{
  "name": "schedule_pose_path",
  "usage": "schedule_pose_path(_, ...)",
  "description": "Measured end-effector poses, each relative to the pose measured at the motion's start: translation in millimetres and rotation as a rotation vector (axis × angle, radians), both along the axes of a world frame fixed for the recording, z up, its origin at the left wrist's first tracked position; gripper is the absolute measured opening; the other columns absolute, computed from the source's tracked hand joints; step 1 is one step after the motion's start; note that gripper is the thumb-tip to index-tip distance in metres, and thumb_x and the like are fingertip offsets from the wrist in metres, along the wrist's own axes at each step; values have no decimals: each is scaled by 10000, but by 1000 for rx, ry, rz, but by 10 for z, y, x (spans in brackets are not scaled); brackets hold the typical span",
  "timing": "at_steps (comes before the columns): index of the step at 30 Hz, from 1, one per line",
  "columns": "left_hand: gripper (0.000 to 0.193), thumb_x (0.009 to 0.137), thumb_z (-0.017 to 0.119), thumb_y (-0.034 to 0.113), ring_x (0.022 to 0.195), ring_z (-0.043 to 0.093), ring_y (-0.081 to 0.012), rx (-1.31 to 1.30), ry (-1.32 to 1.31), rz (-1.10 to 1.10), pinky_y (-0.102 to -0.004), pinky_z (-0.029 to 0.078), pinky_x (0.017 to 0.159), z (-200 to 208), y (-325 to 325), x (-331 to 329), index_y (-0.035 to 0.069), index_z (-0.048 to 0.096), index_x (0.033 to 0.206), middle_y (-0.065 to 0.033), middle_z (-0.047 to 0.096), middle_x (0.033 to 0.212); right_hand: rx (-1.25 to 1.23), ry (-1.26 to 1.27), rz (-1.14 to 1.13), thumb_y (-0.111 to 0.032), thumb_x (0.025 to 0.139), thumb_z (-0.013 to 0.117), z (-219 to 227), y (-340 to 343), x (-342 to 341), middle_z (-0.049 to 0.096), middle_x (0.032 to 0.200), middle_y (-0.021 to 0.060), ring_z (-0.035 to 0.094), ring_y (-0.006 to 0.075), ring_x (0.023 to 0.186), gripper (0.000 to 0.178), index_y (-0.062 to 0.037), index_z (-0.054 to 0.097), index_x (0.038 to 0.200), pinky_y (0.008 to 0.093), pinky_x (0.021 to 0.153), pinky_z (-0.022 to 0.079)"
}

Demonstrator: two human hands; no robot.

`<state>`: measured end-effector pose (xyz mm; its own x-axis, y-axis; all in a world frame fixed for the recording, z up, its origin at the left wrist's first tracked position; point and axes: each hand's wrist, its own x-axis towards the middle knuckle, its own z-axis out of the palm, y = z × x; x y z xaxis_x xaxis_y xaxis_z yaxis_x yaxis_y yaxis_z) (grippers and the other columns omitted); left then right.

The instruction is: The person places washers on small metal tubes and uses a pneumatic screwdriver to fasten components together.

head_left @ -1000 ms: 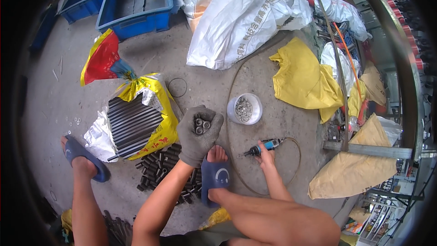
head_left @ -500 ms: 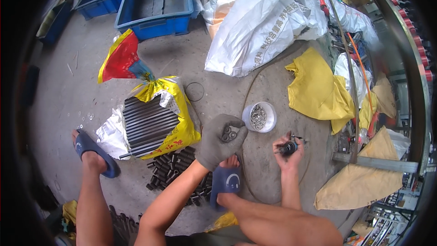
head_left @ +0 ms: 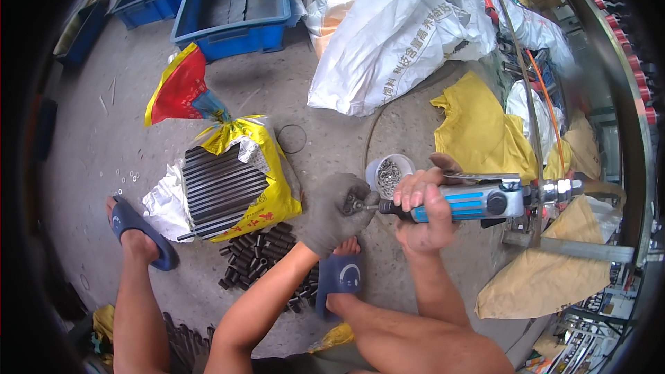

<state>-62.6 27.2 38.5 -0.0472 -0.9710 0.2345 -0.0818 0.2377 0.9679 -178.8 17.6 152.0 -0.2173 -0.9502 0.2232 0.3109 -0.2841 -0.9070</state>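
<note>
Head view, hand tool: this hand tool (head_left: 478,202), silver with blue stripes, black nose and thin metal bit, is level above the floor (head_left: 332,142), bit pointing left.
Right hand: (head_left: 424,216) fingers wrapped around the tool's front end.
Grey glove: the left hand (head_left: 334,220) curls its fingers closed around short tubes (head_left: 349,201), dark and round-ended.
Bit tip: at the tubes' ends; whether it sits inside one, I cannot tell.
Hidden: the tubes' far ends, inside the glove; part of the white tub (head_left: 373,172), behind the right hand.
Blurred: the brown hose (head_left: 603,190) and a brownish shape (head_left: 445,162) above the right fingers.
Cut off: the white sack (head_left: 388,48), at the upper edge.
</note>
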Motion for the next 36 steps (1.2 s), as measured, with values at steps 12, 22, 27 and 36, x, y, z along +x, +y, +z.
schedule_pose_path(12, 259, 761, 825, 194, 728, 680, -306, 70, 59, -106, -385, 540, 657, 72, -48, -21, 41, 681, 914, -165, 682, 812, 5, 277, -3, -71, 853, 591, 48, 103, 166, 540, 698, 66, 517, 152, 584, 284, 4, 498, 1110, 335, 596, 502)
schedule_pose_path(22, 277, 743, 833, 254, 658, 689, -380, 103, 5, -15, -409, 550, 612, -8, -81, -145, 49, 689, 863, -195, 684, 740, -19, 192, -18, -70, 843, 593, 14, 9, 130, 541, 732, 71, 534, 155, 616, 260, 0, 510, 1079, 333, 605, 497)
schedule_pose_path(27, 277, 745, 831, 261, 650, 678, -383, 115, 39, -2, -407, 541, 602, 10, -95, -167, 48, 686, 846, -196, 671, 728, 1, 166, 3, -29, 865, 599, -45, 7, 107, 596, 760, 79, 570, 141, 652, 248, 10, 517, 1095, 303, 644, 507)
schedule_pose_path(36, 286, 737, 837, 269, 621, 654, -386, 73, 54, -17, -419, 528, 585, -104, -86, -163, 56, 662, 814, -178, 660, 706, 17, 210, -45, -76, 828, 575, -97, -21, 153, 525, 698, 74, 519, 157, 588, 260, 6, 496, 1062, 333, 594, 498)
